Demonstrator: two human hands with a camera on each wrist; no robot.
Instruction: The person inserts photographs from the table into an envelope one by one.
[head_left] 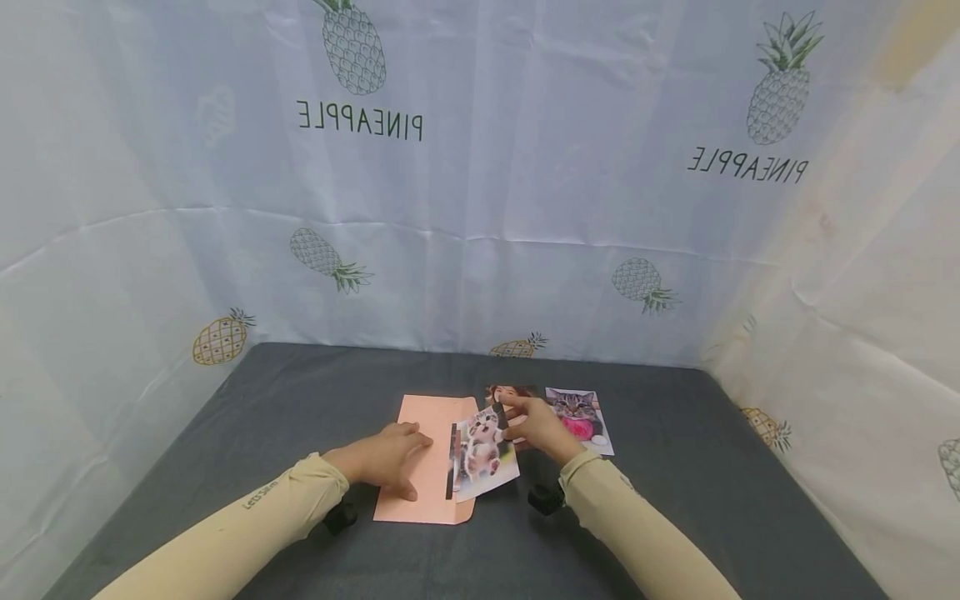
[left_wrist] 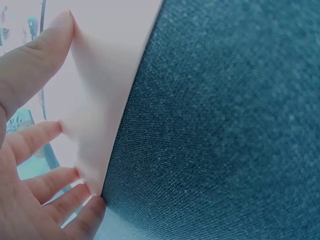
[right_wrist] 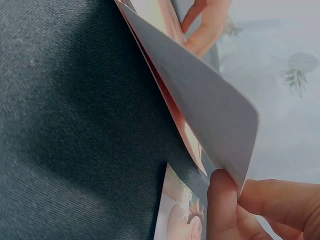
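A pink envelope (head_left: 420, 500) lies flat on the dark table. My left hand (head_left: 384, 458) rests on it with fingers spread, fingertips touching the paper in the left wrist view. With thumb and finger, my right hand (head_left: 542, 427) pinches a kitten photo (head_left: 483, 458) near its right corner. That photo is tilted over the envelope's right side; its grey back (right_wrist: 215, 110) faces the right wrist camera. A narrow dark-edged strip (head_left: 452, 471) shows along the photo's left side; I cannot tell what it belongs to.
Behind my right hand lies a photo of a person (head_left: 510, 390), partly covered. Right of it is a photo of a tabby cat (head_left: 576, 404) with something pink. A pineapple-print curtain (head_left: 480, 292) hangs behind the dark-covered table (head_left: 315, 375).
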